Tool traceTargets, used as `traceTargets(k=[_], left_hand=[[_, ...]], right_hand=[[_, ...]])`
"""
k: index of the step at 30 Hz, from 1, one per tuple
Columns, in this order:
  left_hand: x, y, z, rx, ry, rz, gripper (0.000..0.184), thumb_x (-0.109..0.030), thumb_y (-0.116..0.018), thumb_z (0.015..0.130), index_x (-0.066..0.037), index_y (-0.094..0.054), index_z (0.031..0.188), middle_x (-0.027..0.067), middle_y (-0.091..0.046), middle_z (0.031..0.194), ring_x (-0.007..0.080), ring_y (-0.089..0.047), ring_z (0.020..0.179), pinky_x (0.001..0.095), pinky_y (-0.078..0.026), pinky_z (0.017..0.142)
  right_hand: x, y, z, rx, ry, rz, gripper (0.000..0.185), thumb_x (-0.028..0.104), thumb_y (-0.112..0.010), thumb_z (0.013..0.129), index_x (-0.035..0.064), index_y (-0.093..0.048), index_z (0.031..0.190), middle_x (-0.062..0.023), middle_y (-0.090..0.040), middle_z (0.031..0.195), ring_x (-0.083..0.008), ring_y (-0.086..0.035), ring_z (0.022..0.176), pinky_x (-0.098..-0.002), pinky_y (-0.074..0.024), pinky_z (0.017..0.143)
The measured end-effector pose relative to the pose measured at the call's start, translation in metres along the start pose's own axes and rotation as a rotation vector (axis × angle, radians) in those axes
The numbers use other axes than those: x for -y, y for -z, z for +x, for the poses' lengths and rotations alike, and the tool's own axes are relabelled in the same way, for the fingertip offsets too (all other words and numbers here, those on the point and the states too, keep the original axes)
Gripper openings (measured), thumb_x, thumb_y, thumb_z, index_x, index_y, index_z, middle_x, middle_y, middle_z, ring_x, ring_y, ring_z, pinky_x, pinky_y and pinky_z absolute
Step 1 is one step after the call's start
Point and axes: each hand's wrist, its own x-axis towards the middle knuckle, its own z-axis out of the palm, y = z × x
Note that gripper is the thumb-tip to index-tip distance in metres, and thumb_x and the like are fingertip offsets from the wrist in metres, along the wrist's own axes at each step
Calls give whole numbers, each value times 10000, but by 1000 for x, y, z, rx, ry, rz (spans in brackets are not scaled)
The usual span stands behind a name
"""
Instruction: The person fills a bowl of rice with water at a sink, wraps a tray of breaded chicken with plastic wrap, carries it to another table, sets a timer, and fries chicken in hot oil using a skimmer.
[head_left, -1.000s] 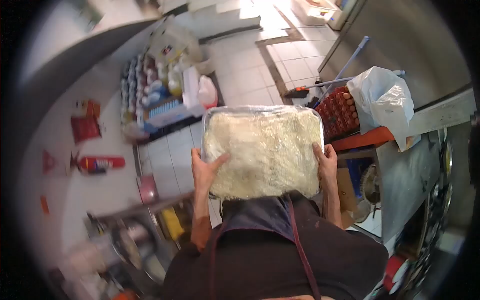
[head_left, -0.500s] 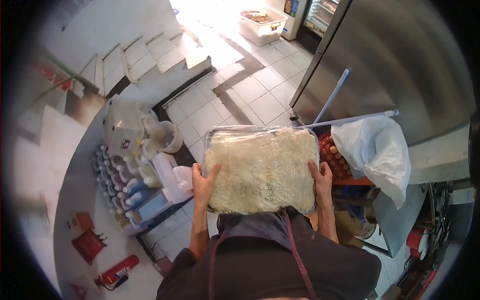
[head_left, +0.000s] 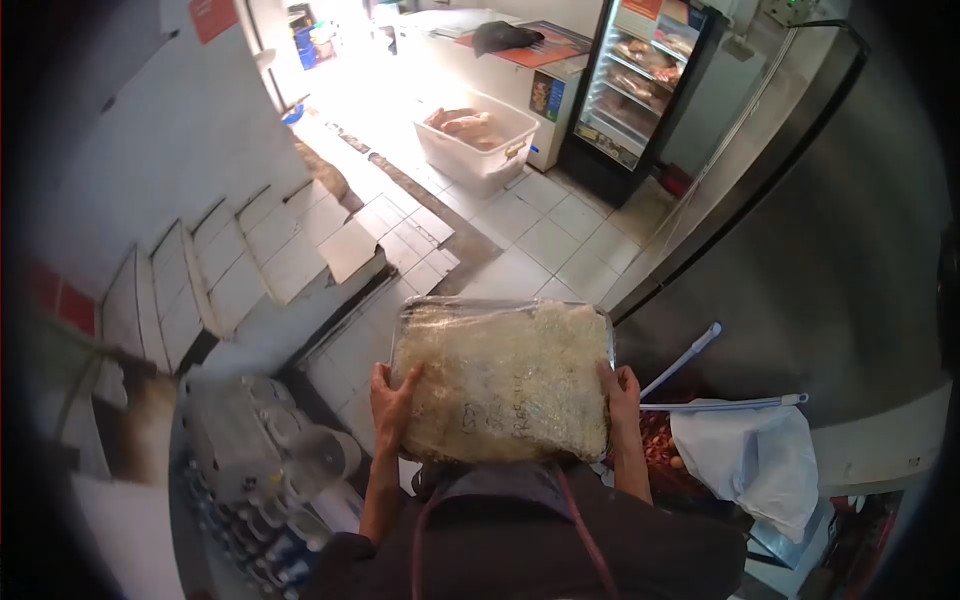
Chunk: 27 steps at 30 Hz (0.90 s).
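gripping the wrapped tray [head_left: 505, 375] by its two short sides, the left hand [head_left: 391, 402] and right hand [head_left: 622, 402] pinch it, thumbs on top, forearms reaching forward. the tray is in front of the apron [head_left: 500, 484], above the tiled floor [head_left: 550, 218]. left of the tray rise steps [head_left: 255, 255]; right of it hangs a white bag [head_left: 750, 458]; beyond it stand a plastic tub [head_left: 465, 165] and a display fridge [head_left: 618, 105]. since a second ago, the fridge has come into view; the hold is unchanged.

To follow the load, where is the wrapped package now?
In the head view, the wrapped package is below centre, held between the left hand and right hand, left of the white bag.
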Motion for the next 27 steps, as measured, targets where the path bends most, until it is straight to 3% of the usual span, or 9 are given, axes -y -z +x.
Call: traceTargets(k=[4,5,6,12,16,19,25,26,27], left_hand=[[-31,7,-72,30,-44,-35,468,-402,-741,837,-21,-471,821,26,-477,756,133,-443,696,304,-408,632],[28,-7,27,24,14,-57,467,-407,-730,845,-30,-459,801,9,-438,745,121,-409,688,297,-384,620],[65,-14,41,37,22,-104,468,-413,-719,854,-39,-447,781,-8,-399,734,110,-376,681,290,-360,608],[51,-13,42,81,-17,-42,475,-414,-708,863,-45,-430,756,-9,-396,730,108,-367,680,290,-352,607],[23,-23,67,76,-70,-29,475,-423,-689,874,-44,-432,748,-12,-390,720,105,-361,673,293,-345,599],[50,-15,64,25,-46,-101,461,-420,-675,882,-39,-451,750,-9,-398,718,102,-362,678,292,-343,598],[-19,8,84,-47,13,-318,441,-401,-652,891,-45,-451,727,-20,-394,701,98,-355,676,298,-325,601],[-13,-67,184,-26,25,-281,441,-401,-652,891,-45,-451,727,-20,-394,701,98,-355,676,298,-325,601],[24,-88,223,0,25,-297,436,-402,-647,892,-45,-453,734,-19,-399,709,99,-358,682,294,-329,610]], right_hand=[[11,69,-87,-81,24,129,401,407,-707,884,41,-544,860,-16,-535,830,-96,-485,761,-265,-413,668],[-5,-9,-7,-63,-1,63,401,407,-707,884,41,-544,860,-16,-535,830,-96,-485,761,-265,-413,668],[-20,-22,4,-75,48,47,406,412,-709,882,47,-538,840,-15,-529,824,-95,-478,753,-263,-409,665],[-48,-13,6,-128,125,63,494,480,-703,866,71,-464,726,20,-430,704,-91,-411,666,-269,-377,621],[-18,-19,32,-116,186,-58,517,512,-677,878,64,-464,729,11,-416,703,-94,-402,647,-281,-373,594],[-2,-33,39,-111,260,-14,508,510,-647,901,57,-485,738,10,-418,698,-95,-403,654,-282,-359,599],[77,-65,47,-64,307,-104,502,499,-612,926,51,-487,738,8,-428,698,-97,-408,686,-280,-352,633],[76,-84,166,-80,268,-89,502,499,-612,926,51,-487,738,8,-428,698,-97,-408,686,-280,-352,633],[53,-97,205,-90,307,-99,500,497,-611,927,51,-488,736,6,-436,699,-99,-408,683,-279,-353,632]])
